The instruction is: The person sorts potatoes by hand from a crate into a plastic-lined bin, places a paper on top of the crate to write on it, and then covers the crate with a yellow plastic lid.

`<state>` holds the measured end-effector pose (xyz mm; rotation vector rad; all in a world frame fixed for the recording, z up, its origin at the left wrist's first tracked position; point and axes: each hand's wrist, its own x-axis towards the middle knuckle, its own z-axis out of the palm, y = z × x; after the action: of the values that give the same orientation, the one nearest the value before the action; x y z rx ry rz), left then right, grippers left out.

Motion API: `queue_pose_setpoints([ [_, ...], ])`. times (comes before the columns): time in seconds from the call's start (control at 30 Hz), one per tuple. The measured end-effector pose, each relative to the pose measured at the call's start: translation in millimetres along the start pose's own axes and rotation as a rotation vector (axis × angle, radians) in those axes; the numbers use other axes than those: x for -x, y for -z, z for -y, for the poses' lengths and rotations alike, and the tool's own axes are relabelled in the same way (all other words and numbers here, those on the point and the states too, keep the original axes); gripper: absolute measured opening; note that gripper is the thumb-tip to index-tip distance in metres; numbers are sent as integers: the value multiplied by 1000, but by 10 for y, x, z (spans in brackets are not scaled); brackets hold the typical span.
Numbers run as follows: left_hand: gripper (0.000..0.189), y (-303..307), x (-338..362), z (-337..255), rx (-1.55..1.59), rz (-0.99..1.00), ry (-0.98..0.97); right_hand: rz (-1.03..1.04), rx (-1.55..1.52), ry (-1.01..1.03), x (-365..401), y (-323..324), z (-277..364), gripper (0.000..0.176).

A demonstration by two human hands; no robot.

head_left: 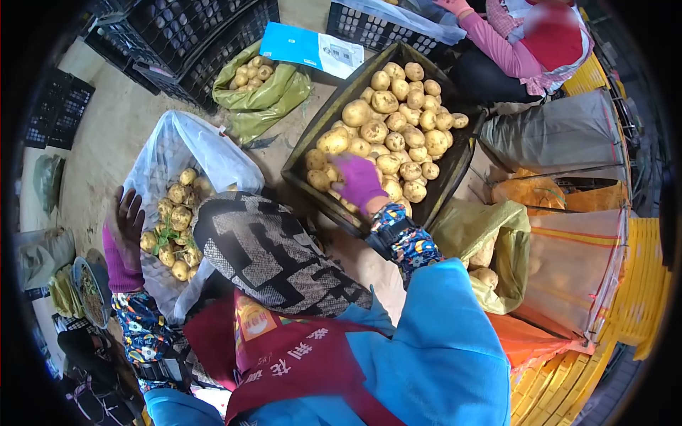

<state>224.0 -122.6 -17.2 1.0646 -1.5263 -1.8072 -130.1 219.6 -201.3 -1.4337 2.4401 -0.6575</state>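
My right hand [360, 182], in a purple glove, reaches over the near left part of a dark crate [298, 157] heaped with yellow potatoes [395, 122]. Its fingers look apart against the potatoes at that side; no potato is clearly gripped. My left hand [126, 231], gloved with a dark, soiled palm, is open with spread fingers beside the left edge of a crate lined with white plastic [168, 139]. Inside that liner lie potatoes [177, 213] with a green sprig [168, 233] among them. My knee partly covers this crate.
An olive sack of small potatoes [264, 106] and a blue-and-white cardboard sheet [312, 48] lie ahead. Black crates [174, 35] stack at upper left. Another sack with potatoes [508, 241] stands at right, near mesh-sided bags [568, 266]. A person in pink sleeves [508, 50] sits at upper right.
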Motion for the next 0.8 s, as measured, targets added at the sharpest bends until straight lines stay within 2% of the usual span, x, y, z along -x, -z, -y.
queue_pose_setpoints([
  [0.03, 58, -7, 33, 17, 29, -41, 47, 35, -4, 135, -69, 116, 217, 53],
  [0.13, 56, -28, 113, -25, 101, -113, 144, 377, 87, -10, -282, 13, 354, 50],
  [0.17, 55, 2, 150, -36, 119, -111, 154, 209, 24, 49, -223, 24, 315, 47],
  [0.27, 55, 252, 289, -18, 98, -116, 108, 553, 51, 68, -281, 327, 292, 48],
  [0.3, 55, 326, 346, -12, 68, -124, 78, 857, 239, -62, -331, 482, 363, 58],
  [0.4, 56, 508, 354, 107, 79, -148, 74, 520, 474, 264, 10, 32, 62, 69],
  [0.43, 56, 444, 354, 68, 102, -161, 94, 510, 416, 248, 39, 32, 38, 75],
  [0.53, 57, 452, 395, 71, 116, -140, 106, 529, 362, 219, 25, 51, -2, 73],
  [0.63, 57, 659, 434, 95, 81, -120, 39, 863, 556, 180, -325, 384, 405, 70],
  [0.7, 57, 886, 557, 116, -26, -112, -34, 712, 567, 252, -294, 220, 256, 61],
  [0.73, 57, 1013, 592, 153, -11, -168, -8, 598, 551, 269, -220, 147, 189, 59],
  [0.8, 58, 1272, 583, 260, 31, -280, 35, 517, 555, 209, -135, 60, 190, 55],
])
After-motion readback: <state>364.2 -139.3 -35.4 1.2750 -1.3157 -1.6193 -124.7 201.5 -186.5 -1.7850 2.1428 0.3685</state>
